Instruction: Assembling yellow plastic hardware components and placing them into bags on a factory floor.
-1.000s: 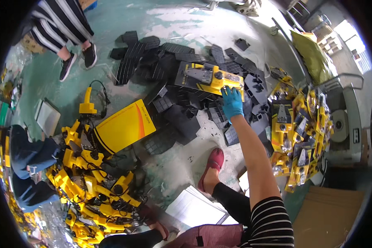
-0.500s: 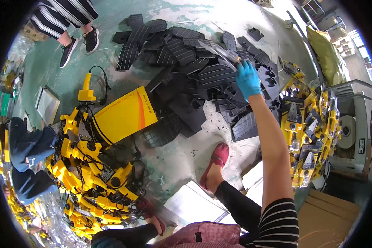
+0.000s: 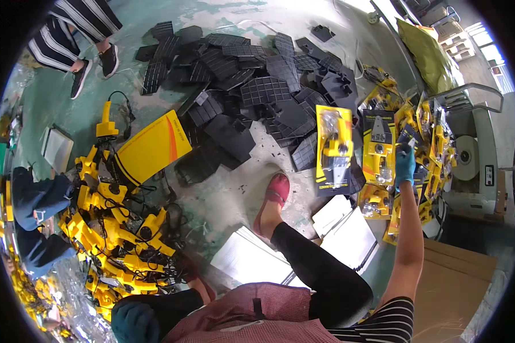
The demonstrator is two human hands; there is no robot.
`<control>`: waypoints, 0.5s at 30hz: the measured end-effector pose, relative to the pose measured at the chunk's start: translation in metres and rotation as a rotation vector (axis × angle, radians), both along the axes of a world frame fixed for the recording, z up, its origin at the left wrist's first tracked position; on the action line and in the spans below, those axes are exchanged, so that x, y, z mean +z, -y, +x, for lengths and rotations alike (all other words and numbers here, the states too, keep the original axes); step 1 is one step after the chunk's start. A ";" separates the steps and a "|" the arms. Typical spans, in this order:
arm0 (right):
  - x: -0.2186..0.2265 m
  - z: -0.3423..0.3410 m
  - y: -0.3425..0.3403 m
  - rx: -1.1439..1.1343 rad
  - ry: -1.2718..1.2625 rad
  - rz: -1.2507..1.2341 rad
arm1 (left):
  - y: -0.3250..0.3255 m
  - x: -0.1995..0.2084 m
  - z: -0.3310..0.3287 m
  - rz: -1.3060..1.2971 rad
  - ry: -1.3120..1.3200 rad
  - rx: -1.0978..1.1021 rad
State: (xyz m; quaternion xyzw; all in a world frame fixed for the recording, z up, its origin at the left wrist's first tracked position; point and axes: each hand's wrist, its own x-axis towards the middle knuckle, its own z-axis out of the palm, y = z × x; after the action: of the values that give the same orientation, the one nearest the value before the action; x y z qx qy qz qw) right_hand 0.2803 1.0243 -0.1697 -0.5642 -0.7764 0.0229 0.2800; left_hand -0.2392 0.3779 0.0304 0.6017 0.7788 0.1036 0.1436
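Looking down through the head view, with the right hand [image 3: 404, 166] as the reference grip. Right of it: grey machine [image 3: 487, 137] with a round disc on its side, just beyond the packs. Past the grip, toward the top: olive sack [image 3: 426, 60]. Left of it and farther out: wide heap of black ribbed trays [image 3: 229, 63]. Far left: pile of loose yellow tools [image 3: 106, 228] with dark cords, a yellow panel [image 3: 154, 146] tilted beside it. Other people's legs at the left rim, well apart from the grip: striped trousers [image 3: 91, 20] above, blue jeans [image 3: 40, 194] lower.

Edges and room: floor [image 3: 234, 197] shows between trays and the red shoe [image 3: 278, 187], dark scraps on it, left of the grip. White sheets [image 3: 349, 234] lie lower left of the grip; flat brown cardboard [image 3: 452, 274] below it, near the forearm.

Grip: right hand, blue-gloved, is at the heap of packaged yellow tools [image 3: 379, 160]; packs lie around it on all sides. Fingers overlap the packs; cannot tell how far they spread or whether they hold one. Separate pack [image 3: 334, 150] lies left of the grip, beside the heap. Left hand [image 3: 136, 321], dark-gloved, is low at the left knee; its finger spread cannot be made out.
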 end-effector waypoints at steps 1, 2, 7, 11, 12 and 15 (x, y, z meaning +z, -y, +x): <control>-0.032 0.007 -0.013 -0.004 -0.204 -0.155 | 0.001 -0.006 -0.005 -0.026 0.035 -0.006; -0.062 -0.041 0.008 -0.034 -0.103 -0.231 | -0.003 0.000 0.002 -0.101 0.023 0.004; -0.114 -0.175 0.066 0.035 0.477 -0.263 | -0.008 -0.002 0.007 -0.084 -0.040 -0.007; -0.111 -0.248 0.062 0.492 0.742 -0.169 | -0.022 -0.006 -0.011 -0.396 0.029 0.001; -0.126 -0.251 0.055 0.496 0.743 -0.181 | -0.032 -0.008 -0.018 -0.634 0.091 0.004; -0.139 -0.228 0.036 0.376 0.911 -0.232 | -0.051 -0.051 -0.052 -0.748 0.451 0.012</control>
State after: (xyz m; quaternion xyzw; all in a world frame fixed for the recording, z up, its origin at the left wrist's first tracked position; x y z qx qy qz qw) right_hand 0.0520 0.9879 -0.3082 -0.3948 -0.9002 -0.0895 -0.1607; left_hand -0.2911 0.4289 -0.0208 0.4661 0.7153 -0.0562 0.5176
